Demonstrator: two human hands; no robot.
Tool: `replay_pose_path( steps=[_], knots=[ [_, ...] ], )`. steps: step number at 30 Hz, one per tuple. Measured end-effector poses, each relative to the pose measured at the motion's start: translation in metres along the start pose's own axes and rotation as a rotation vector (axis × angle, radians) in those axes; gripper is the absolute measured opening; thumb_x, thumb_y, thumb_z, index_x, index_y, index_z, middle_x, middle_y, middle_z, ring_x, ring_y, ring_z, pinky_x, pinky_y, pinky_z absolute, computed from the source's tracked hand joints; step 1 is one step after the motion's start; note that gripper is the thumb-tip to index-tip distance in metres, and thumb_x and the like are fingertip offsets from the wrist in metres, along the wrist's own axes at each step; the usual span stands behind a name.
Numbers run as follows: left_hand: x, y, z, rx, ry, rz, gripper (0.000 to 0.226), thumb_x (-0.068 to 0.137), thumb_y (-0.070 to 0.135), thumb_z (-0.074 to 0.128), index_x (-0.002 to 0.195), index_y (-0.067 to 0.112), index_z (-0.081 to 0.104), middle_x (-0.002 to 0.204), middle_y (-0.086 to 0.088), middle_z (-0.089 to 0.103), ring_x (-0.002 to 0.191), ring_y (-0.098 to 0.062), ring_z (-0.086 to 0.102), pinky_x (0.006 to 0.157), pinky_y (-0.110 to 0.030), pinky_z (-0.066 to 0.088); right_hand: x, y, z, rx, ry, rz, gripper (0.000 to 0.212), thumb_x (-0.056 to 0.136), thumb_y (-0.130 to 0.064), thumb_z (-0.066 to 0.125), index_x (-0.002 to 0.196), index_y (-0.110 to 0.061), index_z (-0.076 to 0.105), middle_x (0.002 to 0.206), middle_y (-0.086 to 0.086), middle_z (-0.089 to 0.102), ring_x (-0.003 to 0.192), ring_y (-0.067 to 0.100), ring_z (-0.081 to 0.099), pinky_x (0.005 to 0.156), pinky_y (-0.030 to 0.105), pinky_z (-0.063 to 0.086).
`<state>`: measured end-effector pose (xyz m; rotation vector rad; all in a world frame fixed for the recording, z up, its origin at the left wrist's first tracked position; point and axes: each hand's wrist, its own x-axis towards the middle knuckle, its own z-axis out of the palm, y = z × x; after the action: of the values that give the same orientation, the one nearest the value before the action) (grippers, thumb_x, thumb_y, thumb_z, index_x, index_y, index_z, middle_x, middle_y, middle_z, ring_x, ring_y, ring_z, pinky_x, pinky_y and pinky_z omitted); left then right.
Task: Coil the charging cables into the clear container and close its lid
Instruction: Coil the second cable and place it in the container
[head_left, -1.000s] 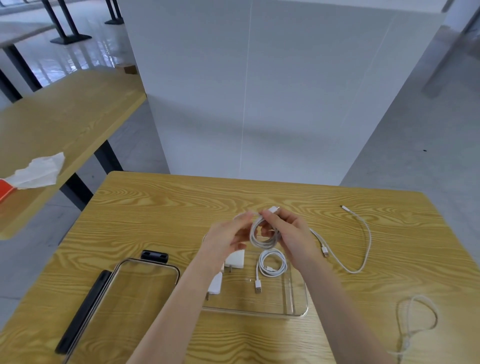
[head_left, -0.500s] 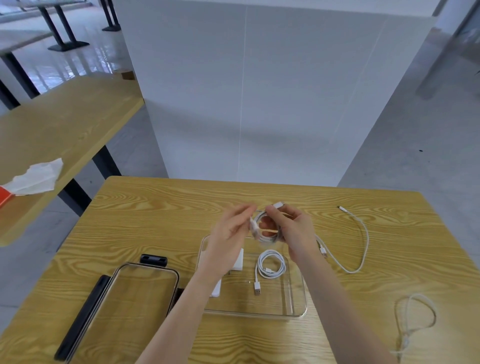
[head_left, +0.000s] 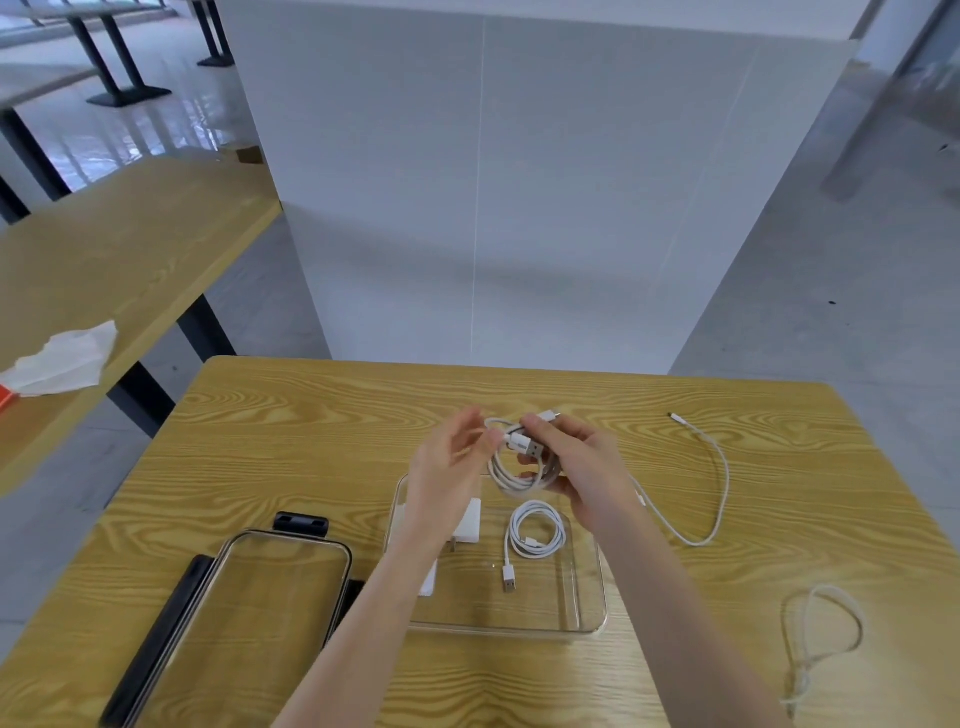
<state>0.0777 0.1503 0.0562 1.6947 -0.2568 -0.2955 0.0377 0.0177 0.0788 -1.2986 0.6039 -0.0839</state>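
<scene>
My right hand (head_left: 582, 467) grips a white charging cable wound into a coil (head_left: 519, 480), held just above the far edge of the clear container (head_left: 597, 618). My left hand (head_left: 447, 473) is beside the coil with its fingers straight and its thumb near the USB plug. A second coiled white cable (head_left: 537, 530) lies inside the container, with a white charger block (head_left: 470, 522) to its left. The clear lid (head_left: 280, 540), with black clips, lies flat on the table to the left of the container.
A loose white cable (head_left: 719, 467) curves across the wooden table (head_left: 291, 447) to the right of my hands. Another looped cable (head_left: 826, 629) lies near the front right edge. A white partition stands behind the table, and a second table with crumpled tissue is at the left.
My left hand's fingers have opened and drawn slightly away from the coil. My right hand still holds the coil, now lower and turned so that the loops and USB plug show.
</scene>
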Motion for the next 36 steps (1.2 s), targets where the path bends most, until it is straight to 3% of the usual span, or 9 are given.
replay_pose_path(
  steps=[2, 5, 9, 17, 22, 27, 31, 36],
  knots=[
    [0.001, -0.001, -0.004, -0.083, -0.153, -0.169, 0.032, 0.091, 0.035, 0.053, 0.110, 0.013, 0.064, 0.106, -0.007, 0.070, 0.098, -0.016, 0.067, 0.090, -0.032, 0.053, -0.001, -0.001, 0.000, -0.045, -0.006, -0.013, 0.018, 0.081, -0.020, 0.072, 0.067, -0.011, 0.065, 0.057, 0.001, 0.066, 0.050, 0.014, 0.063, 0.049, 0.027, 0.054],
    [-0.001, 0.003, -0.005, -0.169, -0.151, -0.219, 0.023, 0.094, 0.024, 0.051, 0.100, 0.006, 0.065, 0.096, -0.015, 0.072, 0.089, -0.028, 0.070, 0.084, -0.045, 0.055, -0.001, 0.000, 0.000, -0.109, -0.024, -0.031, 0.014, 0.081, -0.021, 0.071, 0.071, -0.012, 0.067, 0.065, 0.003, 0.069, 0.056, 0.018, 0.066, 0.055, 0.031, 0.057],
    [0.002, 0.009, -0.008, -0.055, -0.132, -0.176, 0.013, 0.093, 0.019, 0.053, 0.099, 0.008, 0.057, 0.092, -0.011, 0.071, 0.082, -0.023, 0.071, 0.071, -0.037, 0.059, -0.001, -0.003, -0.003, -0.147, -0.072, -0.017, 0.012, 0.083, -0.022, 0.069, 0.082, -0.010, 0.069, 0.075, 0.004, 0.074, 0.057, 0.018, 0.068, 0.054, 0.030, 0.055],
    [-0.004, 0.009, -0.001, 0.225, -0.053, 0.045, 0.007, 0.091, 0.018, 0.057, 0.095, 0.014, 0.052, 0.087, -0.001, 0.068, 0.072, -0.015, 0.068, 0.056, -0.031, 0.058, -0.004, -0.005, -0.005, -0.200, -0.115, -0.033, 0.010, 0.086, -0.019, 0.066, 0.078, -0.013, 0.066, 0.076, 0.003, 0.073, 0.048, 0.011, 0.062, 0.052, 0.028, 0.053],
    [-0.004, -0.001, 0.001, 0.328, 0.037, 0.148, 0.025, 0.081, 0.006, 0.063, 0.080, 0.022, 0.044, 0.081, 0.007, 0.058, 0.050, -0.022, 0.051, 0.048, -0.032, 0.044, -0.004, -0.004, 0.000, -0.115, -0.074, -0.024, 0.022, 0.084, -0.033, 0.067, 0.080, -0.011, 0.067, 0.067, 0.006, 0.068, 0.049, 0.014, 0.061, 0.048, 0.026, 0.051],
    [-0.002, -0.004, 0.002, 0.132, -0.061, -0.066, 0.041, 0.079, -0.002, 0.060, 0.105, 0.027, 0.052, 0.098, 0.002, 0.065, 0.071, -0.012, 0.062, 0.055, -0.018, 0.047, 0.003, 0.006, 0.003, -0.204, -0.046, -0.091, 0.012, 0.089, -0.022, 0.061, 0.081, -0.014, 0.065, 0.054, 0.002, 0.057, 0.043, 0.012, 0.053, 0.052, 0.029, 0.048],
    [0.001, -0.013, -0.007, -0.003, -0.228, -0.280, 0.025, 0.079, -0.004, 0.061, 0.091, 0.018, 0.067, 0.087, -0.006, 0.071, 0.078, -0.015, 0.068, 0.070, -0.024, 0.056, 0.009, 0.021, -0.002, -0.171, -0.075, -0.001, 0.006, 0.090, -0.016, 0.061, 0.090, -0.013, 0.066, 0.061, 0.003, 0.059, 0.047, 0.011, 0.056, 0.052, 0.028, 0.053],
    [-0.002, -0.036, -0.018, 0.162, -0.261, -0.215, 0.014, 0.087, 0.019, 0.061, 0.098, 0.019, 0.070, 0.082, 0.002, 0.072, 0.078, -0.011, 0.067, 0.073, -0.025, 0.056, 0.021, 0.049, -0.012, -0.156, -0.075, 0.139, 0.007, 0.091, -0.014, 0.059, 0.094, -0.011, 0.064, 0.066, 0.005, 0.065, 0.054, 0.011, 0.062, 0.051, 0.028, 0.053]
  ],
)
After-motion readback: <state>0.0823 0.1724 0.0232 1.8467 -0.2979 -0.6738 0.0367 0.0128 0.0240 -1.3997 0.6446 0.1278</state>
